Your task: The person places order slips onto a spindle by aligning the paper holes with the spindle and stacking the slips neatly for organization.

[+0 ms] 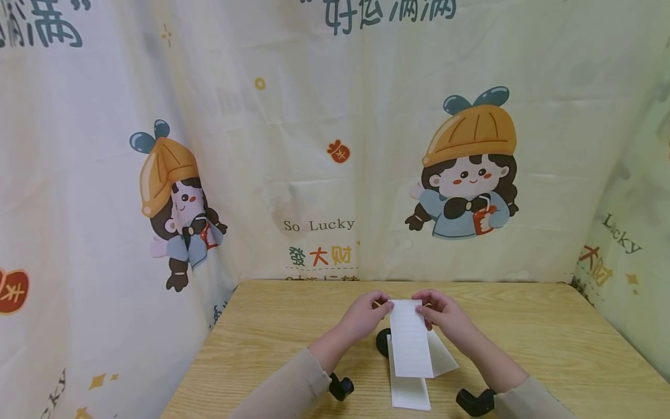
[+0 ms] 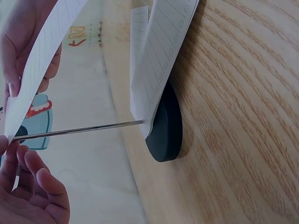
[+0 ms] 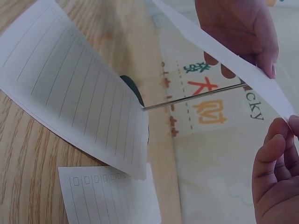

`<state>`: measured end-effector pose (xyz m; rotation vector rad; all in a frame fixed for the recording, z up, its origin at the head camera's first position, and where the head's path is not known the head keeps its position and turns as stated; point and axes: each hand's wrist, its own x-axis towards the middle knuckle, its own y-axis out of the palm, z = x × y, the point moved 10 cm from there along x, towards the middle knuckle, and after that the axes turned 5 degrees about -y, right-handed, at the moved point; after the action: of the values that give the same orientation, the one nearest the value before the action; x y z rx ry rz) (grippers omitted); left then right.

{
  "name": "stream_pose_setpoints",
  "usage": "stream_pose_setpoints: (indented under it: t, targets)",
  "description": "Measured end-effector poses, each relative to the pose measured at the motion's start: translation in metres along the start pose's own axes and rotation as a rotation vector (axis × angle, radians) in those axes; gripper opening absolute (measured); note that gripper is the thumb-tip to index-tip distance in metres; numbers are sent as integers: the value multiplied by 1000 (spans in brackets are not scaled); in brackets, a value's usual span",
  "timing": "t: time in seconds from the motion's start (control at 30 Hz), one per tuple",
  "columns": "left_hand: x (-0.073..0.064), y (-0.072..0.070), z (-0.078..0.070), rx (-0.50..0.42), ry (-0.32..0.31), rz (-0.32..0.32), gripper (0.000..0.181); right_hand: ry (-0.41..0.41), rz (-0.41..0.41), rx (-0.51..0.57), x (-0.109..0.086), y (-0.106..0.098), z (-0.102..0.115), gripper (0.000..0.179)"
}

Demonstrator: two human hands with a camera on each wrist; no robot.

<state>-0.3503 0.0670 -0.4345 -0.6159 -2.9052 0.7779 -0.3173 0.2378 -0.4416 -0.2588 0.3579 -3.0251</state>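
Between both hands hangs a white lined paper slip [image 1: 410, 343]. My left hand [image 1: 366, 314] pinches its upper left corner, and my right hand [image 1: 445, 314] pinches the upper right one. Under the slip stands a bill spike: a thin metal rod [image 2: 79, 130] rising from a round black base [image 2: 169, 128]. The rod's upper end meets the held slip close to the fingers in the left wrist view; whether it pierces the paper I cannot tell. Lower down, at the foot of the rod, lie a lined slip [image 3: 84, 79] with small checkboxes and another slip [image 3: 110, 196], pointing different ways.
The spike stands on a wood-grain table [image 1: 272, 326]. Behind and beside the table hangs a pale printed curtain [image 1: 309, 174] with cartoon figures. Black devices sit at the left wrist [image 1: 341, 387] and the right wrist [image 1: 475, 401], near the tabletop.
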Motion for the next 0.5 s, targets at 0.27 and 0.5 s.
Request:
stream_pose_setpoints:
  t: [0.27,0.5]
  targets:
    - [-1,-1,-4,19,14,-11,16,-8,9,0,1,1,1,35]
    - [0,-2,-4,25,14,-21,14,-20,12,15,1,1,3,34]
